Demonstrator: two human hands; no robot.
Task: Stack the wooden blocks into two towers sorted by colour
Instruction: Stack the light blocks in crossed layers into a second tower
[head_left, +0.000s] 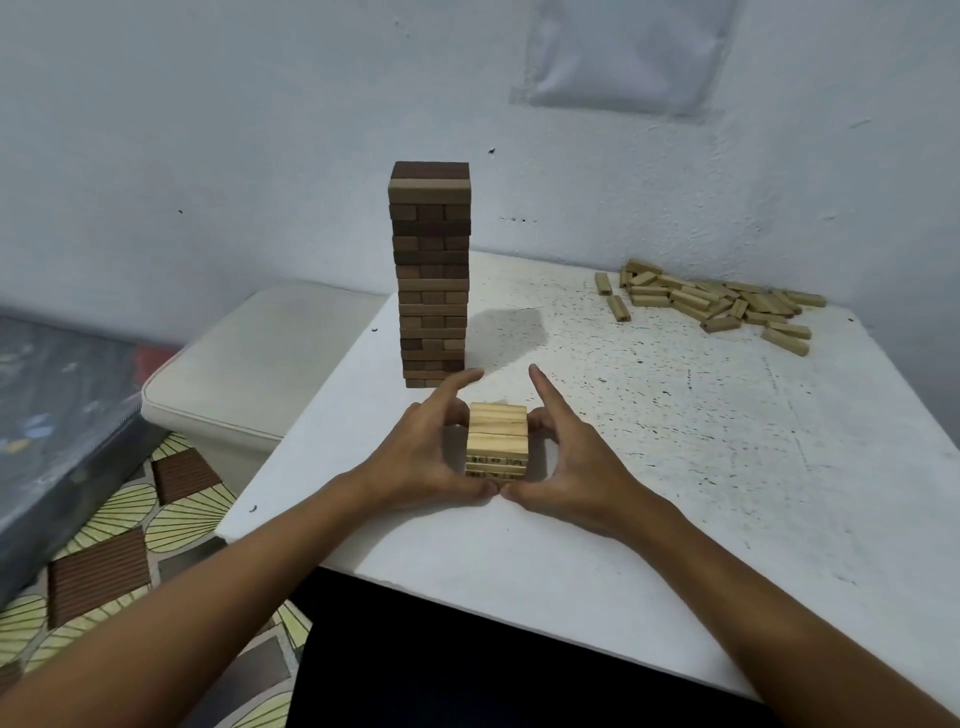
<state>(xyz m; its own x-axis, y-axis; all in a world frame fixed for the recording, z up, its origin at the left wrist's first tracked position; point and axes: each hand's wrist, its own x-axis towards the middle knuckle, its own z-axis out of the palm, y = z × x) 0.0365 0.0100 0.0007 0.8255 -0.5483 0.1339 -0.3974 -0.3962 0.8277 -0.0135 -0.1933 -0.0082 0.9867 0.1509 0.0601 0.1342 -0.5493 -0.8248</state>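
Thumbs met at the near foot of the light stack (497, 440) at frame centre, and both index fingers pointed straight past it, the other fingers tucked against its sides. The left hand (421, 457) pressed the left face, the right hand (566, 462) the right face, squaring those few pale layers on the white table (675, 467). Just behind, upper centre, the dark tower (431, 275) stood tall and upright. Loose pale blocks (711, 304) lay heaped at upper right, well apart.
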